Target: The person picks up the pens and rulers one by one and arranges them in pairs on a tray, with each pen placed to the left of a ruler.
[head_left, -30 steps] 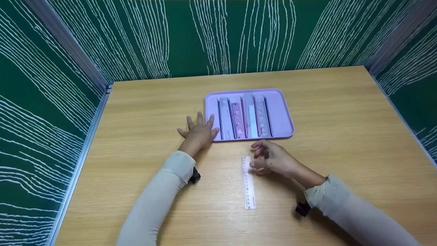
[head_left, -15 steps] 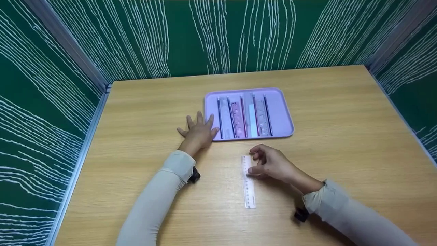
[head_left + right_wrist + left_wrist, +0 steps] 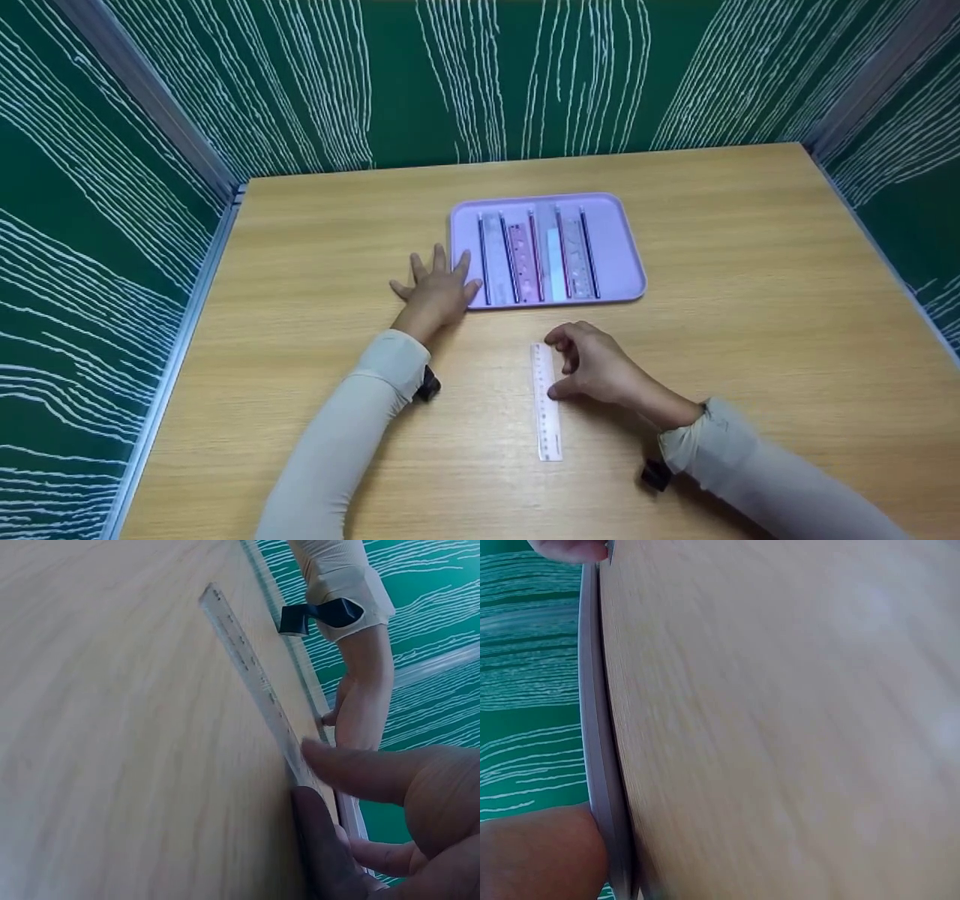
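Note:
A clear ruler (image 3: 546, 420) lies on the table in front of the tray, its long side running toward the person. My right hand (image 3: 600, 367) is at its right edge; the curled index finger and thumb (image 3: 337, 765) hold that edge near the far half. My left hand (image 3: 435, 292) rests with spread fingers on the left front corner of the purple tray (image 3: 621, 247). Inside the tray lie several pencils (image 3: 589, 255) side by side, with rulers between them, among them a pink ruler (image 3: 525, 262) and a light-blue strip (image 3: 555, 266).
The wooden table (image 3: 337, 232) carries the tray and the loose ruler. Green walls (image 3: 405, 90) with white wavy lines stand behind and at both sides. A small black camera (image 3: 428, 385) is on the left wrist, another camera (image 3: 656, 475) on the right.
My right hand has come down a little toward the person along the ruler, and its fingers have closed in at the ruler's edge. The left hand and tray stay put.

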Available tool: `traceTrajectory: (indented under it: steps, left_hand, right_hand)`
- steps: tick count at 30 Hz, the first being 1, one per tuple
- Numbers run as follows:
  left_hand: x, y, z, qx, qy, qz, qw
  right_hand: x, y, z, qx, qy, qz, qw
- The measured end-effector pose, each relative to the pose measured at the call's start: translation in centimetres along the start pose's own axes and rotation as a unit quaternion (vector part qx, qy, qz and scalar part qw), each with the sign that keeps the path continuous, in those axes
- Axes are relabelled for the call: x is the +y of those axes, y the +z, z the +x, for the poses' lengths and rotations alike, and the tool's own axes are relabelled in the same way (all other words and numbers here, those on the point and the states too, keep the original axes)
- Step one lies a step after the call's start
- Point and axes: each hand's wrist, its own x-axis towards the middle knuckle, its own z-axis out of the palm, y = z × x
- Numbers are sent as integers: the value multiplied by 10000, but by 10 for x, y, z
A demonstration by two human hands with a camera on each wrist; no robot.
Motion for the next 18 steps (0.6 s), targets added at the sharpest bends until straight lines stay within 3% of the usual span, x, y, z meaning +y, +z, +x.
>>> traceTrajectory:
  steps: [10, 18]
  left_hand:
    - [0, 3, 1, 17, -48, 17, 10000]
    - [1, 3, 1, 63, -26, 4, 10000]
  right_hand:
    - [4, 2, 3, -35, -168, -284, 9994]
    - [1, 0, 4, -110, 60, -238, 9996]
